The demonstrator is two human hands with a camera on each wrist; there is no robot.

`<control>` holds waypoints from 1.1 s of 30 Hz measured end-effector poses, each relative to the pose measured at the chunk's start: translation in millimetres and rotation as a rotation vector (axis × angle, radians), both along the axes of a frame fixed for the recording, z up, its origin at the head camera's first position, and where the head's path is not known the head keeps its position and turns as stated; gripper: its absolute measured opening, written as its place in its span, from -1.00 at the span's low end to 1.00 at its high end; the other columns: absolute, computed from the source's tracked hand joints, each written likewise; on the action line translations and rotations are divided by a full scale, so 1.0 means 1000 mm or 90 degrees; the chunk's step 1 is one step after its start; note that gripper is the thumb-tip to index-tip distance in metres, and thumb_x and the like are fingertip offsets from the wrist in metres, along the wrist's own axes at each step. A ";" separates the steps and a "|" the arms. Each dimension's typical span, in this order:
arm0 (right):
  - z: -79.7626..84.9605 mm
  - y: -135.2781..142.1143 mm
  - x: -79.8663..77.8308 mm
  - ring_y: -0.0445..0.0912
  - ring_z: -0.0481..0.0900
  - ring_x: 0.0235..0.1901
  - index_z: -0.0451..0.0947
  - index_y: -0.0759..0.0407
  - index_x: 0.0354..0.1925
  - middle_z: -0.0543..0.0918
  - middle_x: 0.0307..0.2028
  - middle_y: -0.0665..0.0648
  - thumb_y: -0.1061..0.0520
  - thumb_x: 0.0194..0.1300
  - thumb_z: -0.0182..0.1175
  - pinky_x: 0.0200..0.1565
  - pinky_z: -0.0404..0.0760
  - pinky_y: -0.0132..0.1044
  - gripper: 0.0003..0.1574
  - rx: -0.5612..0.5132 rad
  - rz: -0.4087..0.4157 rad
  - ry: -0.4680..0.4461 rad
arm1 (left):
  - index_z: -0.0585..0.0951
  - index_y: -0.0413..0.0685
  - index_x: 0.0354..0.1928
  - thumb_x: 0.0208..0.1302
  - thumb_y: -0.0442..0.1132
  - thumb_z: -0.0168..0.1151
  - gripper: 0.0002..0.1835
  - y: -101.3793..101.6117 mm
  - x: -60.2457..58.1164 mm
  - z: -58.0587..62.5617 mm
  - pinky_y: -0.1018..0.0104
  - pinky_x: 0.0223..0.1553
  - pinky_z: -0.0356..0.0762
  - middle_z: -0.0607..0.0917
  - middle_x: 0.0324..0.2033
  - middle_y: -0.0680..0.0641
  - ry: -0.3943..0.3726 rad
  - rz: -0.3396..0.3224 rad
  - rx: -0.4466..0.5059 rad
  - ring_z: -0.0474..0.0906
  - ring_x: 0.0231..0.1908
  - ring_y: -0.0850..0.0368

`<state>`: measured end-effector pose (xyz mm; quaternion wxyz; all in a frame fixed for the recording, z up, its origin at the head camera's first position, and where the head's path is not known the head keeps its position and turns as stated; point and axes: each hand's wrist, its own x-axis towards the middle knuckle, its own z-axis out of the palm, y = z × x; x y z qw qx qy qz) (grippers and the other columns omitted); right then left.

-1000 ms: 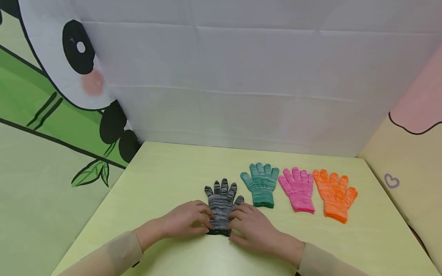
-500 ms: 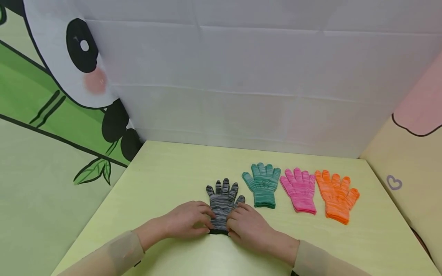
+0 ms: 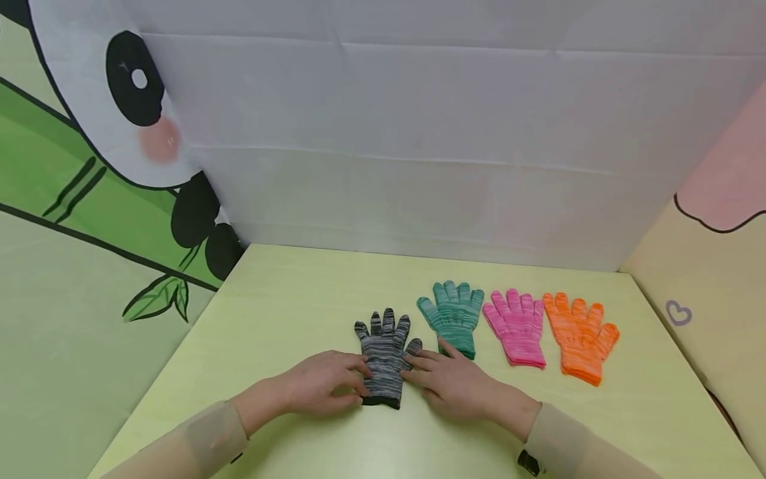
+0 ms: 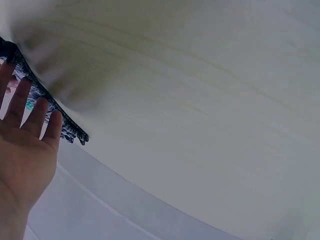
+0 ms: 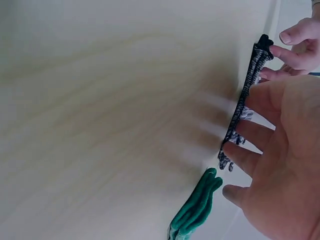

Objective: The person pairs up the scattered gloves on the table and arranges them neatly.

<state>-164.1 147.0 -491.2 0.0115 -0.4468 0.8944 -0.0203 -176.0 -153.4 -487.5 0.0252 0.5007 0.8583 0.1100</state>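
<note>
A grey-and-black striped knit glove lies flat on the table, its fingers pointing toward the back wall. My left hand rests at the glove's left edge near the cuff; the left wrist view shows its fingers fairly straight. Extended fingers of my right hand touch the opposite side by the glove's thumb. Just behind that hand is a green glove, whose cuff the hand's thumb or finger overlaps in the head view. In the right wrist view the green glove shows edge-on below the fingers.
To the right of the green glove lie a pink glove and an orange glove, forming a row. The pale yellow table ends at a white sheet at the back. Painted panels stand at both sides.
My right hand was curled at the glove's lower right edge; it has now moved right and up toward the thumb with straighter fingers. The left hand and the gloves stay in place.
</note>
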 end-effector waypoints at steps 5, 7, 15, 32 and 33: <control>-0.002 0.001 0.000 0.02 0.07 0.35 0.18 -0.17 0.37 0.16 0.37 -0.01 -0.11 0.40 -0.10 0.26 -0.09 0.25 -0.40 0.006 0.001 -0.009 | 0.62 0.36 -0.11 0.25 0.08 0.12 -0.79 0.000 0.001 0.002 0.11 0.14 0.33 0.50 0.05 0.16 -0.009 0.004 -0.009 0.32 0.20 0.10; -0.003 0.002 0.003 0.03 0.04 0.36 0.14 -0.18 0.39 0.12 0.39 0.00 -0.15 0.39 -0.09 0.26 -0.11 0.24 -0.36 0.010 0.002 -0.007 | 0.58 0.34 -0.02 0.24 0.13 0.10 -0.70 0.000 0.002 0.002 0.11 0.15 0.32 0.48 0.09 0.15 -0.012 0.002 -0.019 0.31 0.20 0.12; -0.002 0.010 0.024 0.11 -0.15 0.39 -0.03 -0.26 0.43 -0.04 0.43 0.01 -0.40 0.32 -0.19 0.27 -0.14 0.23 -0.21 0.002 -0.005 -0.013 | 0.04 0.51 0.40 0.25 0.37 -0.18 -0.32 0.002 0.017 -0.006 -0.16 0.27 -0.04 0.01 0.42 0.09 -0.028 0.013 -0.108 -0.12 0.39 -0.04; 0.000 0.061 0.043 0.11 -0.09 0.38 0.04 -0.26 0.41 0.09 0.40 -0.02 -0.42 0.24 -0.07 0.27 -0.17 0.22 -0.15 -0.060 -0.145 0.036 | 0.11 0.45 0.39 0.25 0.40 -0.26 -0.32 -0.001 0.006 -0.007 -0.18 0.27 -0.10 0.03 0.41 -0.03 0.044 0.048 -0.135 -0.10 0.38 -0.12; 0.000 0.064 0.044 0.11 -0.10 0.38 0.04 -0.26 0.41 0.09 0.40 -0.03 -0.42 0.24 -0.07 0.27 -0.17 0.21 -0.15 -0.062 -0.153 0.037 | 0.11 0.44 0.39 0.26 0.40 -0.26 -0.32 -0.002 0.003 -0.008 -0.18 0.28 -0.10 0.04 0.41 -0.03 0.046 0.052 -0.135 -0.10 0.38 -0.12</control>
